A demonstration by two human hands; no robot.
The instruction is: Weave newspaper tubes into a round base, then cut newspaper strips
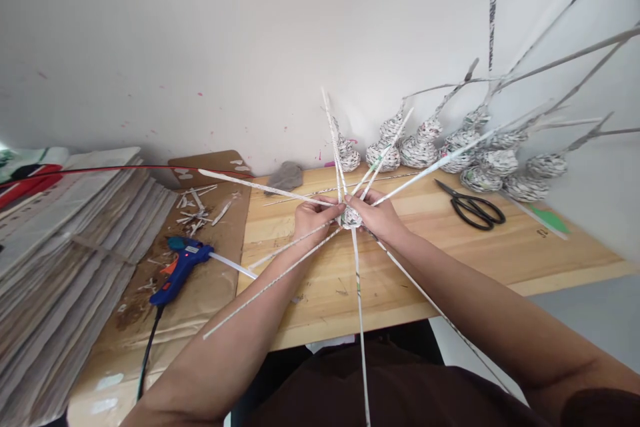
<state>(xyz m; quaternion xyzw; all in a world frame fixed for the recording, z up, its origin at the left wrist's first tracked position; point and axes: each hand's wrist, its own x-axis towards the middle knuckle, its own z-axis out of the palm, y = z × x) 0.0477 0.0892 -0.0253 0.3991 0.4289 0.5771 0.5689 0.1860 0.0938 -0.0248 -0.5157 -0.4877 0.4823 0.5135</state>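
Between my two hands is a small woven paper piece (351, 217), with several long rolled-paper strips (359, 280) sticking out of it in all directions. My left hand (315, 217) grips its left side, thumb on top near the strips' bases. From the right, my right hand (376, 213) pinches it with the thumb close to the upper strips. The fingers beneath the piece are mostly hidden. Both hands are just above the wooden table (310, 317).
Several woven paper gourds (420, 150) stand along the wall, long strips rising from some. Black scissors (473, 207) lie at the right. On the left are a blue glue gun (183, 270), paper scraps (197, 207), a grey cloth (285, 177) and a tall newspaper stack (85, 267).
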